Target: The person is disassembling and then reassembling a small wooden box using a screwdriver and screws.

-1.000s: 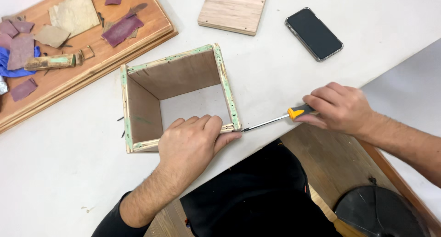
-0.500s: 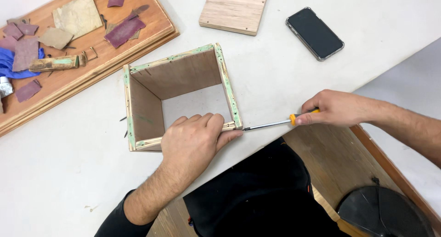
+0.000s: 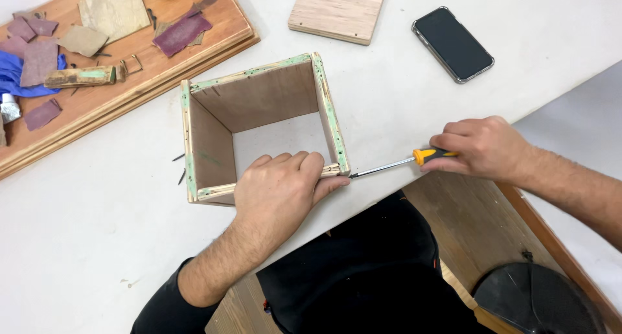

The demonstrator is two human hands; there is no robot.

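An open square wooden frame (image 3: 259,97) with green-stained edges lies on the white table (image 3: 97,243). My left hand (image 3: 282,191) grips its near wall, fingers curled over the top edge. My right hand (image 3: 479,147) holds a screwdriver (image 3: 395,165) with an orange and black handle. Its metal shaft lies nearly flat, and the tip touches the frame's near right corner.
A wooden board (image 3: 162,62) at the back left carries sandpaper scraps (image 3: 181,33), a small wood piece and a blue cloth. A square plywood panel (image 3: 337,10) and a black phone (image 3: 452,44) lie at the back. A round black object (image 3: 538,301) sits on the floor at lower right.
My right hand has shifted slightly along the screwdriver handle, with the tip still at the frame's corner. My left hand stays on the frame.
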